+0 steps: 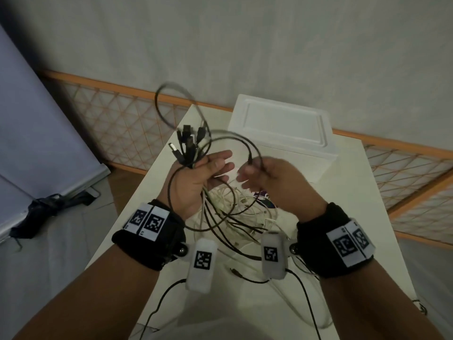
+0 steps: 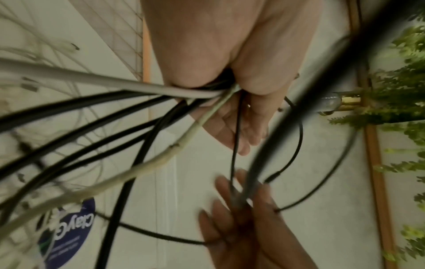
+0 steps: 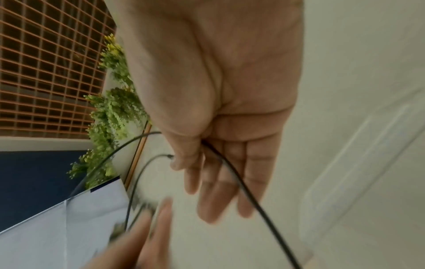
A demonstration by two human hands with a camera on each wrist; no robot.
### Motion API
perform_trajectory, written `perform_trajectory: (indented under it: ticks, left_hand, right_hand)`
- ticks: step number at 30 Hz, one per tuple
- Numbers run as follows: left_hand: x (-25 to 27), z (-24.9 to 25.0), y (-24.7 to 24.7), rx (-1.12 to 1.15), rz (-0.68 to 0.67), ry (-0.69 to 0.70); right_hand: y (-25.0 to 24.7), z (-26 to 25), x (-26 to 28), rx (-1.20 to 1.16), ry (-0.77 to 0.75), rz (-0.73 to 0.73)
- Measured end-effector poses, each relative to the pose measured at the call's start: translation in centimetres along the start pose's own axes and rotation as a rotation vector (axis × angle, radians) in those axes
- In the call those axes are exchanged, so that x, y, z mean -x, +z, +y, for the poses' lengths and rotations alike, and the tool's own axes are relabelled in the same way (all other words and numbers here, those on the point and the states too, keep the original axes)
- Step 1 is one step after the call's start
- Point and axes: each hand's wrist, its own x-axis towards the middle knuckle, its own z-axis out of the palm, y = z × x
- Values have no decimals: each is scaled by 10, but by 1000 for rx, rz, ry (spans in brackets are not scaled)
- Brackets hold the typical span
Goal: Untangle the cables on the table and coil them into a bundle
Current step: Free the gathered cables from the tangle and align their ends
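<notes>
My left hand (image 1: 196, 177) is raised over the white table (image 1: 343, 217) and grips a bunch of black and white cables (image 1: 188, 143); their plug ends stick up above the fist. The same bunch (image 2: 142, 91) fans out from the left palm in the left wrist view. Just to the right, my right hand (image 1: 267, 177) pinches one thin black cable (image 1: 247, 146) between thumb and forefinger near its plug end. That black cable (image 3: 232, 172) crosses the right fingers (image 3: 207, 200) in the right wrist view. A loose tangle of white and black cables (image 1: 240, 214) lies on the table under both hands.
A white rectangular lid or tray (image 1: 282, 126) lies at the table's far end. An orange lattice railing (image 1: 117, 114) runs behind the table. A blue-grey board (image 1: 36, 119) leans at the left, with dark cloth (image 1: 41, 212) on the floor. A round sticker (image 2: 71, 234) is on the tabletop.
</notes>
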Motion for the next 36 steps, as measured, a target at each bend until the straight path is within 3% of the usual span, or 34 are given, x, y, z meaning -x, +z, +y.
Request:
perform_trajectory:
  ticks: [4, 8, 10, 11, 12, 14, 15, 17, 19, 21, 24, 27, 32, 34, 36]
  left_hand:
    - [3, -11, -25, -44, 141, -8]
    - [11, -27, -48, -148, 243, -58]
    - [15, -35, -59, -169, 278, -102]
    - [17, -38, -63, -156, 299, -121]
    - [19, -41, -68, -139, 313, -136]
    - [23, -44, -70, -107, 313, -159]
    - [24, -44, -69, -114, 299, -162]
    - [29, -43, -64, -181, 250, -143]
    - [34, -41, -54, -245, 177, -122]
    - [37, -41, -45, -291, 126, -119]
    - [40, -38, -35, -356, 58, -123]
    - [42, -34, -38, -394, 37, -134]
    - [46, -39, -59, -356, 131, -172]
    - [50, -41, -61, -366, 148, -175]
    - [52, -40, -65, -312, 197, -184]
  right_hand:
    - [-35, -2, 13, 51, -157, 307]
    - [-72, 11, 43, -247, -197, 670]
    - [-88, 27, 59, -172, -120, 891]
    - [-96, 38, 65, 10, -17, 951]
    - [-102, 47, 70, 272, 165, 914]
    - [-104, 60, 73, 764, 551, 621]
    - [-98, 60, 71, 873, 626, 473]
    - [-75, 56, 63, 828, 473, 326]
    - [-41, 47, 49, 664, 141, 276]
    - [1, 32, 35, 602, -71, 99]
    - [56, 19, 19, 569, -86, -196]
    - [64, 21, 17, 626, -111, -116]
    - [11, 40, 28, 670, -128, 84]
    - [-10, 49, 35, 719, -44, 199]
    - [-28, 63, 44, 836, 159, 267]
